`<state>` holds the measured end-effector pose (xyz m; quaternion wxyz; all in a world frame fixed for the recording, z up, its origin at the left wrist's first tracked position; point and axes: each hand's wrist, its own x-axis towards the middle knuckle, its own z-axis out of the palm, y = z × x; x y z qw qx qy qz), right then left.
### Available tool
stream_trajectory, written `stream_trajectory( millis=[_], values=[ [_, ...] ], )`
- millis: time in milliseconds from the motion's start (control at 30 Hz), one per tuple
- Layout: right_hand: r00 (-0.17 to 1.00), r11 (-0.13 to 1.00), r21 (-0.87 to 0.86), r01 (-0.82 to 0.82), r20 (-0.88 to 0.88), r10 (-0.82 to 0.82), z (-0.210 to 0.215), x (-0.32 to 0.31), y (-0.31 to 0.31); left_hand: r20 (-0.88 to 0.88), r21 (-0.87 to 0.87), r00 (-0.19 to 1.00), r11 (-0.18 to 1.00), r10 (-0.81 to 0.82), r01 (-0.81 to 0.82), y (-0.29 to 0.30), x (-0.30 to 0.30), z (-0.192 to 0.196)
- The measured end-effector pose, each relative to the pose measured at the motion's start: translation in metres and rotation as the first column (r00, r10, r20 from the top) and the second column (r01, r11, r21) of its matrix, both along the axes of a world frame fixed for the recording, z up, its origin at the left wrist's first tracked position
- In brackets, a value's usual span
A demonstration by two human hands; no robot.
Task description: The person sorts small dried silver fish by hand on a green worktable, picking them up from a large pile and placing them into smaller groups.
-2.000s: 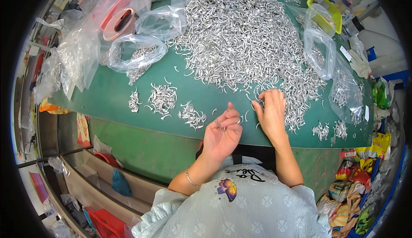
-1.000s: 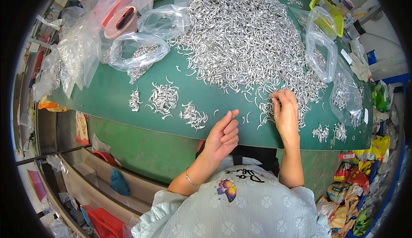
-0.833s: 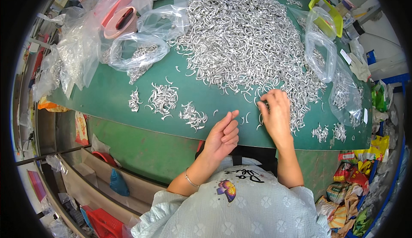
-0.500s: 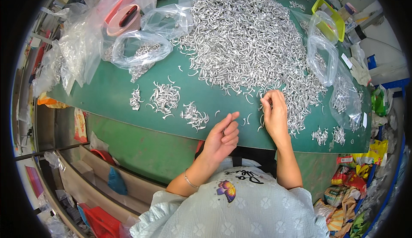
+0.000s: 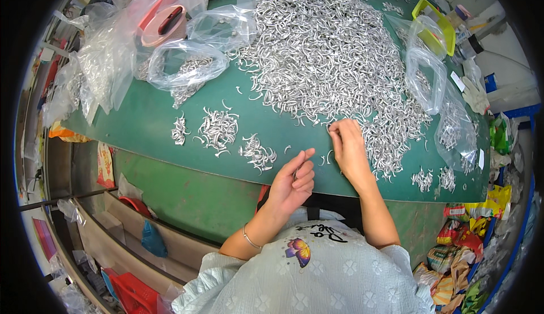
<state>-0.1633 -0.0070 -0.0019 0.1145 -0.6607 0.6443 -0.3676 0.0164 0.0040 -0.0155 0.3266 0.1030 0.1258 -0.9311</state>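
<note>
A large heap of small curved silvery metal pieces (image 5: 323, 48) covers the middle of the green table (image 5: 141, 116). At the heap's near edge is my right hand (image 5: 349, 148), palm down, thumb and fingertips drawn together in a pinch; what lies between them is too small to make out. My left hand (image 5: 292, 185) hovers at the table's front edge with its fingers curled in, and whatever it may hold is hidden. A few loose pieces lie between the hands. Left of them sit three small piles: a nearest pile (image 5: 258, 154), a bigger pile (image 5: 219, 130) and a little pile (image 5: 179, 130).
Clear plastic bags (image 5: 187, 67) with metal pieces stand at the left, near a pink bowl (image 5: 164, 28) holding a dark red object. A yellow-green basket (image 5: 435, 28) and another clear bag (image 5: 426, 79) are at the right. Two tiny piles (image 5: 433, 179) lie near the right front edge.
My right hand has shifted a little to the left along the heap's near edge, its fingertips still together. The left hand has barely moved.
</note>
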Motion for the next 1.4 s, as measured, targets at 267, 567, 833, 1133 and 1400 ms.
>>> stream_trajectory(
  millis=[267, 567, 833, 1133, 1400],
  values=[
    [0.971, 0.992, 0.061, 0.113, -0.220, -0.097, 0.001, 0.005, -0.003, 0.007, 0.005, 1.000, 1.000, -0.005, 0.005, 0.000, 0.000, 0.004],
    [0.956, 0.998, -0.008, 0.066, -0.286, -0.065, 0.001, 0.002, -0.003, 0.036, 0.065, 0.999, 0.998, 0.015, -0.018, -0.001, -0.002, 0.006],
    [0.974, 0.999, -0.039, 0.038, -0.221, -0.046, 0.000, 0.002, -0.005, 0.046, 0.035, 0.999, 0.999, 0.008, -0.010, -0.001, -0.003, 0.005],
    [0.972, 1.000, -0.021, 0.023, -0.233, -0.027, -0.004, 0.002, -0.003, 0.076, 0.030, 0.997, 0.999, 0.014, -0.016, 0.000, -0.003, 0.005],
    [0.998, 0.992, 0.120, 0.032, 0.054, -0.039, 0.011, -0.004, 0.002, 0.081, 0.031, 0.997, 0.999, 0.012, -0.014, -0.001, -0.002, 0.006]
  ],
)
